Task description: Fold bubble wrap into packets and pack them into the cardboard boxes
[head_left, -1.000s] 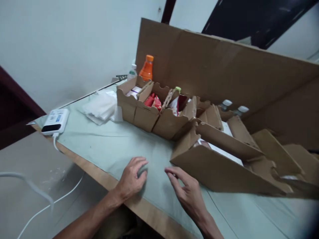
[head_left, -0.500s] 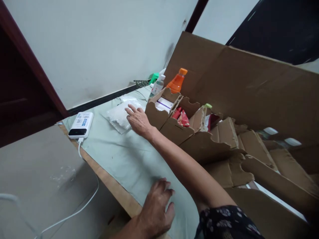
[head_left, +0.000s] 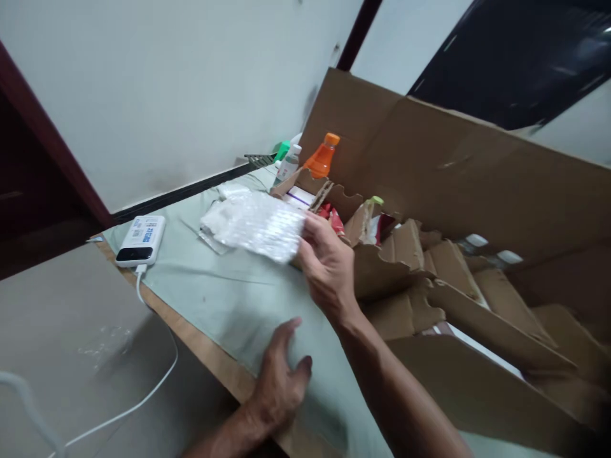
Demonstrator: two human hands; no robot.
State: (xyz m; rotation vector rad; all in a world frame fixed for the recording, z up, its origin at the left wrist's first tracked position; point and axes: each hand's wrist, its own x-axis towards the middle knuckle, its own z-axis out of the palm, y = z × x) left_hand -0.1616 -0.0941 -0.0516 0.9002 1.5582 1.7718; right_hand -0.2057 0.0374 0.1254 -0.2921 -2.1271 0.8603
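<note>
While the left hand (head_left: 281,381) sits half open over the near table edge, thumb and fingers apart, nothing visible in it, the right hand (head_left: 329,264) has the bubble-wrap piece (head_left: 267,226) pinched by its right end between thumb and fingers. Change: half a second ago the right hand was reaching over the pile with nothing visibly gripped; now it's pulled back toward the body with the wrap in hand. Meaning: the pickup looks made, one-handed; left is free. Wrap is in front of the plastic pile (head_left: 212,219); can't tell if its left end is clear of it or still touching. Blur hides whether it's one layer or more. Below: pale green cloth (head_left: 176,254). Left, at the table edge: white power bank (head_left: 140,240), white cable (head_left: 138,404) plugged in and hanging off. Right: cardboard bins in a row, with a white box (head_left: 299,196) and red packets (head_left: 333,217) in the leftmost two. Far: orange bottle (head_left: 321,159) and clear bottle (head_left: 289,165) behind the row, tall cardboard panel (head_left: 429,140) backing the bins.
</note>
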